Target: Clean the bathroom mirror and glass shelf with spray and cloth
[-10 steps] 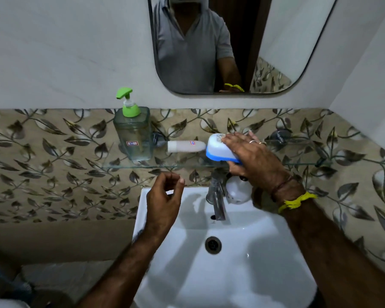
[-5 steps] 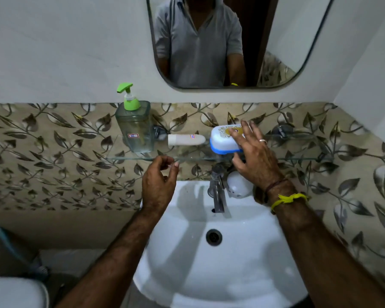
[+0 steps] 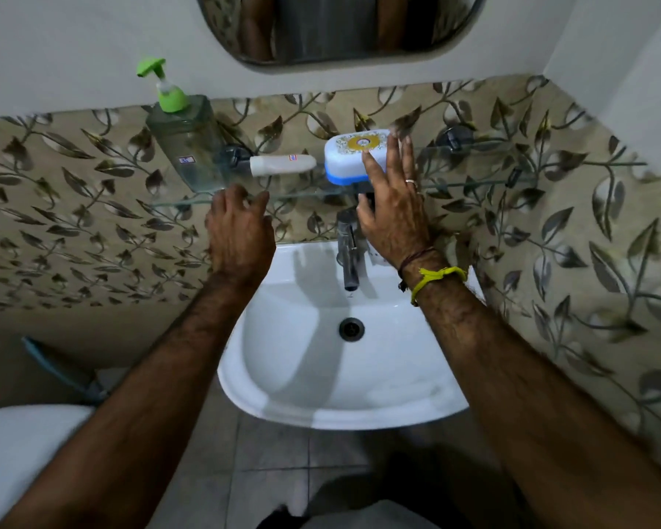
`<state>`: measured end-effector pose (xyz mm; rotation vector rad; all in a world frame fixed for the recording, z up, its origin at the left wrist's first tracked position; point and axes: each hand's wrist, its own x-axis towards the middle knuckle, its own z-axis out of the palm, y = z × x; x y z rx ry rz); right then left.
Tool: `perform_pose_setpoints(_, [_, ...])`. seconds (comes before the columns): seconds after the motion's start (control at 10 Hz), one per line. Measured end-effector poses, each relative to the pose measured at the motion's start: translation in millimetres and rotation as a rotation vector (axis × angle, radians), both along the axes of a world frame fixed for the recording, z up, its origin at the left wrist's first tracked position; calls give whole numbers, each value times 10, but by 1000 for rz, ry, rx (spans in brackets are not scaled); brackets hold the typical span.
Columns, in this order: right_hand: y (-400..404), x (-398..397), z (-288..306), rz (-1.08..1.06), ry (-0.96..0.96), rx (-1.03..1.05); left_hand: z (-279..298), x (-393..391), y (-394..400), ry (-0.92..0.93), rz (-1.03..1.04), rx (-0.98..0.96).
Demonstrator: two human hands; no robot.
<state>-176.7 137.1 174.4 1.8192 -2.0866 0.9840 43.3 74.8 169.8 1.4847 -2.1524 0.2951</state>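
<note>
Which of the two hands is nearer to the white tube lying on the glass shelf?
Left. The left hand is just below the white tube, at the glass shelf front edge. The right hand is farther right, on the soap box.

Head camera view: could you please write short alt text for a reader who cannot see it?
A person's right hand touches a white and blue soap box on a glass shelf above a white sink; the left hand reaches toward the shelf's front edge. A green pump bottle and a white tube also sit there.
</note>
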Motion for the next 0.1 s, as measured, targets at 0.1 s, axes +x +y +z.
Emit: perform_pose_setpoints(0.1, [95,171,-40,-46,26,-45,43,50,-7,-62,-62,28])
